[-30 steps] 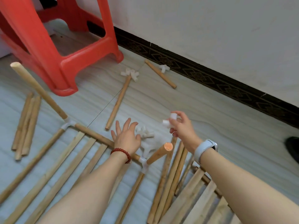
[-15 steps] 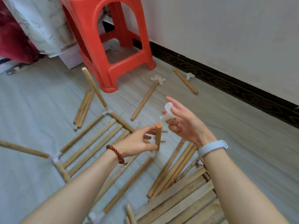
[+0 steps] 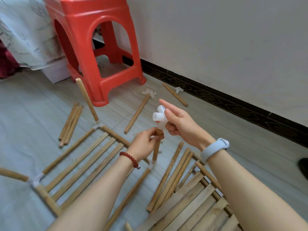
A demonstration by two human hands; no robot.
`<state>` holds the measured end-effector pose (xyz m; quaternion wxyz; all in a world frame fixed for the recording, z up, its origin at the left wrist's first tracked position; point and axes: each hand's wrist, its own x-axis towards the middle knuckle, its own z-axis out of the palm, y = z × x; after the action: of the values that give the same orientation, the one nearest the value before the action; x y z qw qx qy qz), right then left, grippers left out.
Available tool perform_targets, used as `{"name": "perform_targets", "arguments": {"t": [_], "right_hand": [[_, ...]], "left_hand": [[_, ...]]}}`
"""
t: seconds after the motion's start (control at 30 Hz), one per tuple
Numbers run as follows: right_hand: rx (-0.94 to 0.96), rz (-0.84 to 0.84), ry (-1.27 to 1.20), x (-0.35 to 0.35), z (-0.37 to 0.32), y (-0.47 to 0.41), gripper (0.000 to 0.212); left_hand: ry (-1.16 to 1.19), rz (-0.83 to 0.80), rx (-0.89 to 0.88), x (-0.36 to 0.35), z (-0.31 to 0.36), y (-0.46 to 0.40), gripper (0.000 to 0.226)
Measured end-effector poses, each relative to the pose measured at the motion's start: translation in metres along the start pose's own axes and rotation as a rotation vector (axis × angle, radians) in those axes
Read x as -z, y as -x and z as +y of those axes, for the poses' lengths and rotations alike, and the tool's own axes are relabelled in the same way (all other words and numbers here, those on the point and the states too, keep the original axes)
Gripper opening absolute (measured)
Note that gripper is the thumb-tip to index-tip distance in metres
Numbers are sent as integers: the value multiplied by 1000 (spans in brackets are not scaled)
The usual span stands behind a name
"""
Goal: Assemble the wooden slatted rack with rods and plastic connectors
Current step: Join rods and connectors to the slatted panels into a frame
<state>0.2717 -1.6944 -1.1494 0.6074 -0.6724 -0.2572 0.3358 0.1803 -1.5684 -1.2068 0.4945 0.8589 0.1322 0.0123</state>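
A slatted wooden frame [image 3: 86,155] lies on the floor, with short rods standing up from white corner connectors. My left hand [image 3: 146,144] grips the top of the upright rod [image 3: 155,152] at the frame's near right corner. My right hand [image 3: 180,125] holds a white plastic connector [image 3: 159,118] directly on top of that rod's upper end. A second slatted panel [image 3: 191,212] lies at the lower right. Loose rods [image 3: 171,175] lie between the two panels.
A red plastic stool [image 3: 100,47] stands behind the frame near the wall. Several loose rods [image 3: 70,124] lie at its left. A rod [image 3: 137,114] with white connectors [image 3: 149,93] and another rod [image 3: 175,96] lie by the dark baseboard [image 3: 233,104]. Patterned cloth hangs at far left.
My left hand has closed around the rod's top. My right hand has lowered the connector from above down onto the rod's end. The view has tilted upward, showing more of the stool.
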Motion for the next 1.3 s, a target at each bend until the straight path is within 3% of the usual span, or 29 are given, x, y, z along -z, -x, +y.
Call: {"name": "perform_targets", "arguments": {"t": [0.43, 0.6, 0.8, 0.97, 1.1, 1.3], "right_hand": [[17, -62, 373, -7, -8, 5, 36], [25, -16, 272, -4, -7, 8, 27], [79, 85, 387, -9, -8, 5, 24], [-97, 28, 298, -11, 3, 4, 18], [-123, 19, 335, -10, 3, 6, 23], [-112, 23, 784, -24, -11, 3, 48]], "left_hand": [[111, 33, 61, -6, -11, 3, 16], [137, 28, 79, -4, -9, 4, 15], [166, 11, 101, -3, -8, 5, 8], [170, -2, 131, -1, -9, 4, 8], [168, 0, 118, -2, -11, 3, 12], [27, 10, 62, -3, -13, 0, 20]]}}
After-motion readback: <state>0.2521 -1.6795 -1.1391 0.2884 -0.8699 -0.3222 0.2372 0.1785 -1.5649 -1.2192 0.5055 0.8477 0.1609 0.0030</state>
